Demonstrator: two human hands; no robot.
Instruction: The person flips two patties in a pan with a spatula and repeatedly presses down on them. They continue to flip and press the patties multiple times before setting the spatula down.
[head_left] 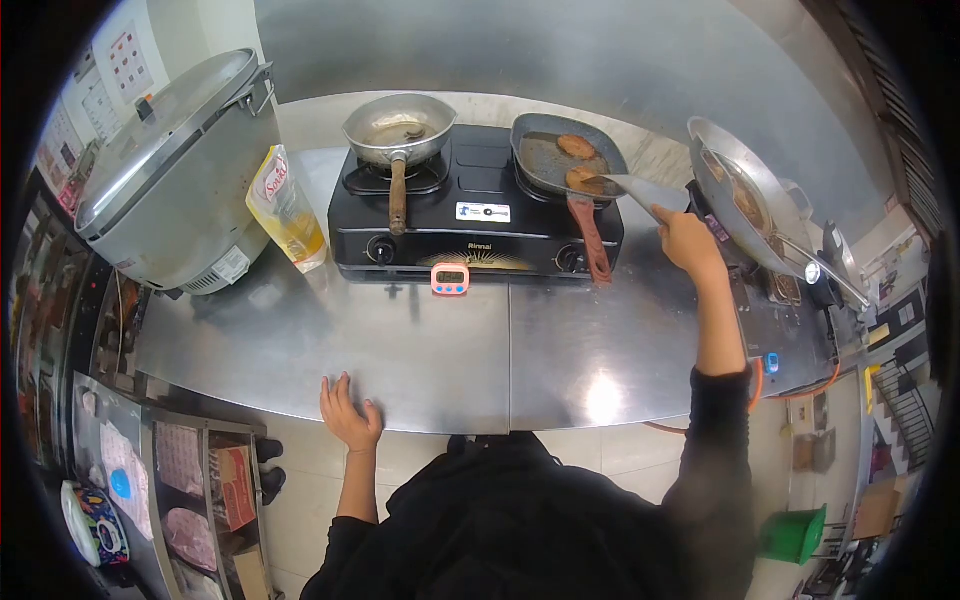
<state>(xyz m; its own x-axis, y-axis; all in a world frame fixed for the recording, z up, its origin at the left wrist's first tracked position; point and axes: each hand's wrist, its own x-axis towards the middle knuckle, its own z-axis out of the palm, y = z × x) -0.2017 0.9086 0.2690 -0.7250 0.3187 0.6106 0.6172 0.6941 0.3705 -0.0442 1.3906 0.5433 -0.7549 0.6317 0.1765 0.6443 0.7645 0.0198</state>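
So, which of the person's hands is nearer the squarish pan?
Right: the right hand, holding a spatula, is just right of the squarish pan; the left hand is farther, at the counter edge.

Right hand [688, 242] grips spatula [643, 192], seemingly touching nearer patty [582, 180].

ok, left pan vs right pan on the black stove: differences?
Shape: the left pan is round; the right pan is squarish with rounded corners.
Colour: the left pan is silvery; the right pan is dark grey.
Contents: the right pan holds two brown patties, a spatula at one; the left pan has neither.
Shared: both sit on the black stove, each with a handle jutting over its front.
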